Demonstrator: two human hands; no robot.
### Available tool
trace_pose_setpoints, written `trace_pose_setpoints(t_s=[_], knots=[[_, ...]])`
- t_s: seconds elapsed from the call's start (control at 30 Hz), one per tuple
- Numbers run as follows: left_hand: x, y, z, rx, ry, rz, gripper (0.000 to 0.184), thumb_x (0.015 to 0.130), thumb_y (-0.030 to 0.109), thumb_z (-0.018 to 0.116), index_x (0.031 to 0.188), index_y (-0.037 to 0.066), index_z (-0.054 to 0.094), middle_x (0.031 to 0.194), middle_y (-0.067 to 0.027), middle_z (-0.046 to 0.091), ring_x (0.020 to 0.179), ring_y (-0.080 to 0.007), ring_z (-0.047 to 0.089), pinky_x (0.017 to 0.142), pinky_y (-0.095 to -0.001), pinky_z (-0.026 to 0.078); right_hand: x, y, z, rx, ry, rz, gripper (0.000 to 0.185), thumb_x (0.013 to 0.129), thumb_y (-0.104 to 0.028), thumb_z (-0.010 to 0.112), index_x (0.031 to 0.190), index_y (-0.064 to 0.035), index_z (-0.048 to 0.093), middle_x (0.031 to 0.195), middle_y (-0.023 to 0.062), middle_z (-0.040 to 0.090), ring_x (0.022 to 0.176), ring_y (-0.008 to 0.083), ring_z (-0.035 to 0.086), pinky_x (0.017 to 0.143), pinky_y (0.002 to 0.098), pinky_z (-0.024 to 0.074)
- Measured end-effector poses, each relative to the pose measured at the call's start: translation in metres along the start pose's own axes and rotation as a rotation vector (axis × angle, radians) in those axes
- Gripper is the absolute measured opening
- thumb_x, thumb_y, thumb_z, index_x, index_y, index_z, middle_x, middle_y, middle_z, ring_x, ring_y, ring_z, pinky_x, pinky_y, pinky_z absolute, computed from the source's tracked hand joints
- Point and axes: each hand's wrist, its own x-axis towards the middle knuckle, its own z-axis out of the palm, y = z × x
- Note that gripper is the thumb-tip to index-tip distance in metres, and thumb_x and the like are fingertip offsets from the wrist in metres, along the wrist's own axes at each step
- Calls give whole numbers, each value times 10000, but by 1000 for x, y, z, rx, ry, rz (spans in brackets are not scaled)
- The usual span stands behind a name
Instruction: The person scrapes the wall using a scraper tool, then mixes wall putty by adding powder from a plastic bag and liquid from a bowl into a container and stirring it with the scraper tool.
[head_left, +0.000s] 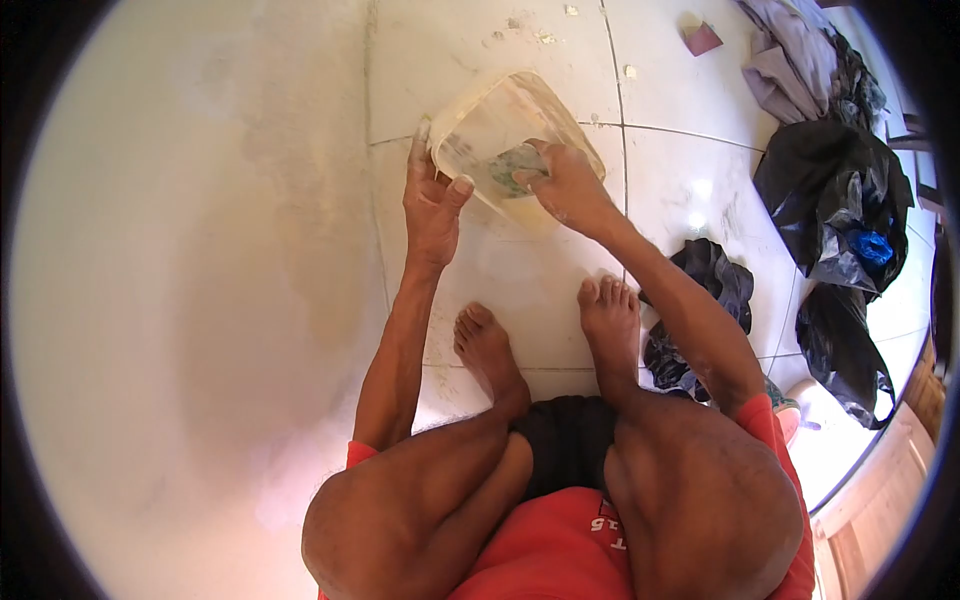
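Observation:
A translucent, whitish plastic container [577, 118] is held tilted above the tiled floor, its opening facing me. At its left rim is my left hand [434, 205], fingers behind the wall and thumb at the near edge, gripping it. My right hand [572, 190] reaches in over the right side, its fingers closed on a greenish, flat piece [513, 168] inside the container. What exactly this piece is cannot be made out. Whitish residue coats the container's inside and some of my fingers.
Black plastic bags [830, 195] lie on the right, with a grey cloth [790, 60] beyond them. Dark crumpled material [712, 285] is beside my right foot. A reddish scrap [703, 39] and pale crumbs lie on the far tiles. A pale wall [200, 300] stands at left.

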Motion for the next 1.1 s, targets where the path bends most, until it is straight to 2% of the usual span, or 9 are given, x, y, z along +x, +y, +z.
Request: trace_pose_setpoints(t_s=[0.17, 0.23, 0.53, 0.67, 0.83, 0.93, 1.03, 1.07, 1.1], knots=[[-4, -4, -9, -6, 33, -12, 958, 852, 205, 750, 1534, 2, 108, 1483, -149, 379, 1356, -239, 383, 1118, -386, 337, 0, -11, -23, 187, -133, 85, 373, 824, -84, 630, 1158, 78, 602, 913, 303, 660, 869, 428, 659, 781, 427, 512], [-3, -5, -9, -10, 14, -11, 960, 848, 200, 754, 1535, 7, 113, 1482, -149, 381, 1358, -239, 381, 1118, -386, 337, 2, -9, -15, 25, -31, 126, 334, 844, -113, 620, 1145, 33, 615, 909, 268, 662, 855, 343, 651, 801, 377, 491], [-2, -3, -2, 65, -9, 29, 925, 839, 120, 730, 1541, 28, 135, 1494, -146, 358, 1375, -258, 363, 1117, -388, 339, -8, 4, -9, -7, -189, 5, 272, 832, -84, 596, 1076, 33, 627, 897, 258, 665, 847, 382, 640, 781, 406, 496], [6, -2, -9, 47, -1, -23, 923, 825, 114, 744, 1537, 28, 163, 1482, -156, 366, 1383, -270, 354, 1107, -391, 357, -10, -5, -42, -27, -246, 8, 269, 832, -103, 609, 1064, 32, 623, 893, 245, 670, 849, 346, 652, 781, 398, 496], [11, 11, -2, 147, -22, -18, 937, 811, 163, 775, 1527, 15, 188, 1459, -163, 383, 1374, -286, 362, 1098, -399, 371, 0, -12, -46, -119, -36, 127, 323, 857, -153, 601, 1124, 27, 625, 786, 212, 673, 705, 280, 661, 683, 384, 510], [11, 12, 3, 181, -11, -11, 955, 804, 216, 793, 1521, 6, 197, 1423, -169, 408, 1356, -293, 382, 1095, -403, 374, -4, -6, -22, -59, 92, 86, 331, 873, -153, 580, 1156, 12, 628, 754, 213, 668, 663, 321, 657, 648, 399, 510], [9, 9, 3, 127, 16, -14, 979, 794, 251, 807, 1520, 10, 197, 1394, -175, 425, 1341, -295, 399, 1086, -405, 384, -4, -7, -9, -183, 137, -67, 330, 879, -155, 571, 1168, -6, 632, 788, 232, 670, 723, 371, 660, 685, 423, 514], [9, 8, 3, 113, 30, -18, 988, 791, 257, 811, 1521, 11, 192, 1389, -176, 426, 1338, -295, 401, 1081, -406, 390, -6, -9, -7, -277, 107, 23, 301, 843, -94, 551, 1108, -11, 665, 894, 245, 674, 846, 383, 664, 792, 461, 525], [7, 8, 3, 101, 46, -24, 998, 787, 263, 815, 1523, 13, 187, 1384, -177, 428, 1334, -294, 404, 1075, -408, 397, -7, -8, -5, -272, 103, 27, 301, 843, -94, 551, 1108, -11, 665, 894, 245, 674, 846, 383, 664, 792, 461, 525]])
